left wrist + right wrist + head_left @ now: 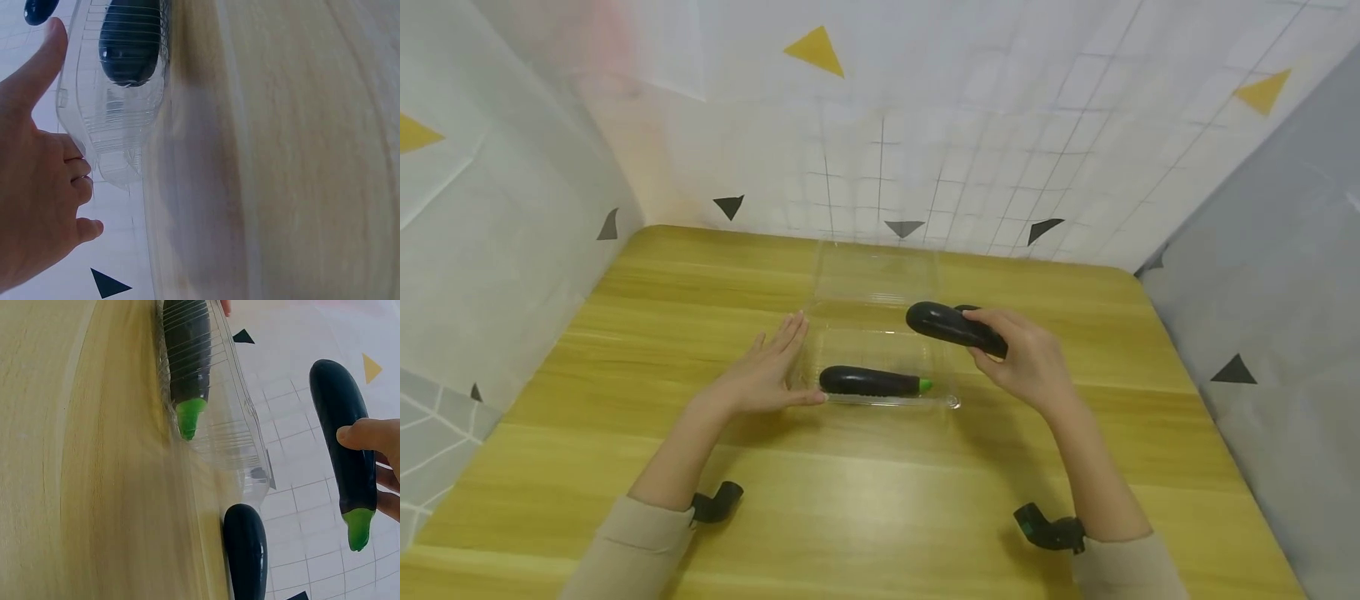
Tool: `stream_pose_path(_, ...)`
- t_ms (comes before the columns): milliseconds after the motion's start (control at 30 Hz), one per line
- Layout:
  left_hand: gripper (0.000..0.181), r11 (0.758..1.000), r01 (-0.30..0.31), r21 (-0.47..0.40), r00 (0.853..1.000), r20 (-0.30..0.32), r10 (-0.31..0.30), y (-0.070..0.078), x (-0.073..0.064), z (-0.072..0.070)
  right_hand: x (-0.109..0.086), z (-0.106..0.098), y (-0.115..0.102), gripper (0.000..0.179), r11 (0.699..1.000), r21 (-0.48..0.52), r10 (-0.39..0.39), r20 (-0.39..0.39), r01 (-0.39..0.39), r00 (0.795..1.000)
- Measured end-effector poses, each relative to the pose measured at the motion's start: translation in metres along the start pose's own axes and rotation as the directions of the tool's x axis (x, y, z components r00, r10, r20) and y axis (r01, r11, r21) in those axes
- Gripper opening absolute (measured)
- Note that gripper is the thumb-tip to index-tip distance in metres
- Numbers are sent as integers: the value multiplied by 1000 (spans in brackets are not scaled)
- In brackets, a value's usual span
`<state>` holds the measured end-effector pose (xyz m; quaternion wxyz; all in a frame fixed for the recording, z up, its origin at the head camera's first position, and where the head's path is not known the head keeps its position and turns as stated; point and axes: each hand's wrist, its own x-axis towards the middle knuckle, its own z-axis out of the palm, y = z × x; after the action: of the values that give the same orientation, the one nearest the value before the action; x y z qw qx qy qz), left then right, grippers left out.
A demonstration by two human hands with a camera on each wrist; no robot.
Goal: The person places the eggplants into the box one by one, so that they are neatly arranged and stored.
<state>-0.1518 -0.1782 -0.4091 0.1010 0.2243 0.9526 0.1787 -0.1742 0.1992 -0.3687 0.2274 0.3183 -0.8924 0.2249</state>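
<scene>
A dark eggplant (340,425) with a green stem end is gripped between the thumb and fingers of my right hand (1018,358), raised above the table at the right side of a clear plastic clamshell box (234,437). Inside the box's base lies another eggplant (868,381), its green end pointing right. My left hand (767,371) has its fingers extended along the box's left edge, the thumb at the front corner. The box's transparent lid (876,271) lies folded back, away from me. Beyond my right hand, a further eggplant (245,550) rests on the table, mostly hidden in the head view.
The wood-grained table (865,517) carries all of this. White sheeting (760,142) with grid lines and coloured triangles rises behind it, and grey panels (1285,275) stand at the sides. A black wrist camera (1048,529) is strapped at each cuff.
</scene>
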Motion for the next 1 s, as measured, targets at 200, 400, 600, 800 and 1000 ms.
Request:
stream_pose_path(200,119,1000,-8,2,1000,-2,8,0,0,0,5,5,-5,49,1000,-5,-23,20,23,1000)
stream_pose_path(400,119,1000,-9,2,1000,-2,9,-1,-1,1,10,13,-13,48,999,29,-41,49,40,998)
stream_pose_path(600,120,1000,-8,-1,1000,0,8,-1,-1,1,16,19,-18,49,995,75,-62,41,59,997)
stream_pose_path(800,120,1000,-11,-5,1000,-10,11,0,0,0,19,24,-23,49,994,90,-69,53,64,996)
stream_pose_path(1000,119,1000,-15,-1,1000,-22,15,1,-1,-1,21,26,-25,48,994,83,-81,59,76,995)
